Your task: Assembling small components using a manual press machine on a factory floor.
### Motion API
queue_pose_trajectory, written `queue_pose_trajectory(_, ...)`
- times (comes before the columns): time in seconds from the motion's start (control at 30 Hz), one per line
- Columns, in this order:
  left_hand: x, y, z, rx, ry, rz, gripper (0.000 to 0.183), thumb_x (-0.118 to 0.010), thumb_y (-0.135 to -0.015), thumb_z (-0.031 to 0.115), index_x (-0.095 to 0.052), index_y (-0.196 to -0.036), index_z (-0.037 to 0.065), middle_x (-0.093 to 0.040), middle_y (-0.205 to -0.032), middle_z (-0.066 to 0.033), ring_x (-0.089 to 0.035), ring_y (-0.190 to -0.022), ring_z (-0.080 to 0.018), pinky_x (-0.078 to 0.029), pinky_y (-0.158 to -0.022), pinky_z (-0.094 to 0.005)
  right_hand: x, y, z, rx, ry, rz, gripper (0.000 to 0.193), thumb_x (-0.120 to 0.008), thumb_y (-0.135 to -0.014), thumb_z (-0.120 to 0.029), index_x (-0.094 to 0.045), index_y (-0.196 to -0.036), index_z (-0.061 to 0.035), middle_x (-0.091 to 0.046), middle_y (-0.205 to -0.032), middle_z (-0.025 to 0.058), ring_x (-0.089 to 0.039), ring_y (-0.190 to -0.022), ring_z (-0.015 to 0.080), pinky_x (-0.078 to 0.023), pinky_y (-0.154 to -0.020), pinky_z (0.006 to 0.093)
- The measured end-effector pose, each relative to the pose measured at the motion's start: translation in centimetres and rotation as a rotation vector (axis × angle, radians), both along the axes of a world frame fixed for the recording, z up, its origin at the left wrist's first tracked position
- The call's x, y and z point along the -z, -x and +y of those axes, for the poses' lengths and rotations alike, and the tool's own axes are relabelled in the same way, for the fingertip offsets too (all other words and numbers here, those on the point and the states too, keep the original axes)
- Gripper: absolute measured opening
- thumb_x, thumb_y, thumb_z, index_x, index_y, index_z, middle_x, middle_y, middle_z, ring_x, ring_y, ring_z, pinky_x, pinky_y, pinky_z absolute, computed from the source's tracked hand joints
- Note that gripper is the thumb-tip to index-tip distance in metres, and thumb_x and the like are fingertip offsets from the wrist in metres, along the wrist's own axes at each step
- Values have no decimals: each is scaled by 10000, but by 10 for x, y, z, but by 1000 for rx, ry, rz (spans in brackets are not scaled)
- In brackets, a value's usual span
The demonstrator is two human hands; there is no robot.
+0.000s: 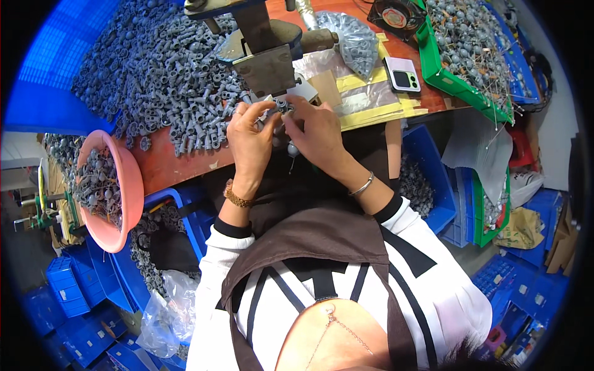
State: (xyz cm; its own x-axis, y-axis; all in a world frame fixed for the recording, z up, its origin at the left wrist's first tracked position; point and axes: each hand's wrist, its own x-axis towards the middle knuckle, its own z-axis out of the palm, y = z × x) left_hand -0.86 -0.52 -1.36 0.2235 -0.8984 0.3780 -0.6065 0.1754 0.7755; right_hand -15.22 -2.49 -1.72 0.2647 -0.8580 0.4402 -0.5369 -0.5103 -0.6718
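Both my hands meet at the table's front edge, just below the metal head of a bench press [267,68]. My left hand [252,133] is closed, thumb and fingers pinching a small grey plastic fitting [283,106]. From the other side my right hand [318,133] grips at the same fitting with bent fingers. Its exact shape is partly hidden by the fingertips. A grey ball [292,149] with a thin wire end hangs just below, between the hands; whether it joins the fitting I cannot tell.
A large heap of grey fittings [179,74] covers the table's left. A pink basin [133,185] stands left of it. A bag of grey parts [352,40], a phone [402,75], a small fan [396,17] and a green tray [436,68] lie right. Blue crates [439,179] stand below.
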Motion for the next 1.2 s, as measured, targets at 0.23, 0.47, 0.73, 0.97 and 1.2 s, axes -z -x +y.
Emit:
queue_pose_trajectory(0.23,-8,-8,0,49,-29,-17,218,-756,-667,12,-707,-873,58,-475,-674,-51,-440,-574,-143,-358,-522,-301,-39,43,-51,70,-41,-188,188,-627,-867,-209,-678,-898,-31,-615,-636,147,-584,-538,222,-472,-560,309)
queue_pose_trajectory(0.47,-15,-8,-6,127,-53,-65,214,-747,-673,12,-721,-879,61,-517,-703,-80,-489,-598,-190,-380,-535,-300,-105,16,-205,-588,-579,-948,318,-601,-918,-312,-622,-966,2,-609,-757,18,-557,-634,100,-453,-568,231)
queue_pose_trajectory(0.73,-1,-7,6,46,47,-21,212,-732,-682,-15,-695,-887,23,-475,-689,-76,-469,-587,-193,-371,-540,-308,-125,43,-4,-347,234,-650,247,-740,-783,-169,-551,-881,-44,-597,-776,70,-601,-693,156,-474,-635,313)
queue_pose_trajectory(0.97,-32,5,17,-103,86,-624,209,-689,-804,163,-647,-960,29,-617,-801,-135,-604,-691,-311,-464,-575,-380,-143,98,4,-444,667,-357,188,-774,-734,-130,-607,-752,-45,-642,-856,106,-628,-783,237,-499,-753,362)
queue_pose_trajectory(1.2,-74,32,63,433,-457,416,264,-544,-924,144,-596,-714,-8,-462,-515,3,-400,-433,-60,-261,-417,-217,-94,204,-148,292,341,-409,146,-642,-876,-126,-652,-912,15,-668,-805,24,-620,-707,81,-502,-657,214)
